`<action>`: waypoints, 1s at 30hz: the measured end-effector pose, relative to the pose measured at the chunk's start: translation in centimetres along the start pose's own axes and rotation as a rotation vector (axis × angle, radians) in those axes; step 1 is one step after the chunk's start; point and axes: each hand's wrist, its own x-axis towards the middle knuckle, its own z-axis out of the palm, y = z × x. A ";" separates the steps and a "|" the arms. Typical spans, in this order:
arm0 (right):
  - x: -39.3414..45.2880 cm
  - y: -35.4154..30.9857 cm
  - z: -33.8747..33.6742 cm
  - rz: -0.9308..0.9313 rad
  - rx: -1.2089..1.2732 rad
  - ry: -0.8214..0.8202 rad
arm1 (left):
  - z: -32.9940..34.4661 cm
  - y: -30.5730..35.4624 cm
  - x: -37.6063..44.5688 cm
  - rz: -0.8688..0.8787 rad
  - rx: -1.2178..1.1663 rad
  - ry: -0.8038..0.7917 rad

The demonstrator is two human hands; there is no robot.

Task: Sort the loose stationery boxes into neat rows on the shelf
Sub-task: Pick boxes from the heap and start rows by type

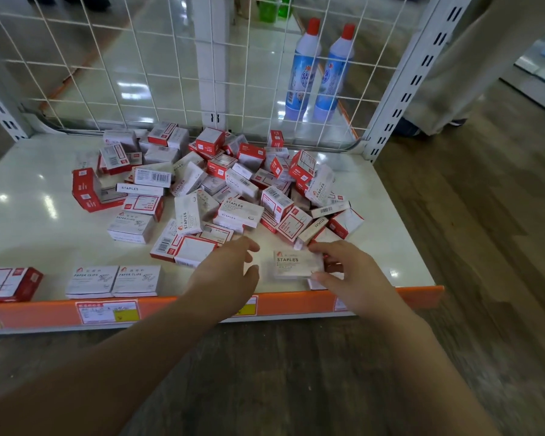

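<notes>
Right hand point(350, 272) has a white staples box point(297, 264), thumb at the near corner and fingertips curled over the far edge, a firm pinch, the box lying flat with its label up just inside the front edge of the shelf point(29, 221), right of centre. A little red shows from under the hand at the box's right side; what it belongs to, I cannot tell. Left hand point(230, 269) sits just beside the box, fingers loosely bent and a little spread, thumb pointing toward it, holding nothing, with a small gap between hand and box. Both forearms reach in from the near side, crossing the orange price strip point(183, 305) along the shelf's lip.

Out from there, along the front edge to the left, two white paper clips boxes point(114, 281) stand side by side, touching, and a red box point(8, 283) lies further left, a gap between it and the pair.

Behind the hands, the loose pile point(230, 187): red and white boxes tumbled every way, some flat, some on edge, some stacked on others, spreading across the middle and back of the shelf.

Bare white shelf surface shows at the far left and along the right side. A white wire grid point(158, 58) closes the back, slotted uprights point(403, 83) at the corners. Through the grid, two blue bottles point(318, 70) with red caps stand on another shelf.
</notes>
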 end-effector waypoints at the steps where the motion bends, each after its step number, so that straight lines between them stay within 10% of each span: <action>1: -0.2 0.4 -0.4 0.021 -0.028 -0.009 | 0.2 0.3 0.0 0.019 0.030 -0.007; 30: 1.1 4.9 -2.9 0.073 -0.104 0.004 | 4.2 4.0 2.0 0.092 0.182 -0.125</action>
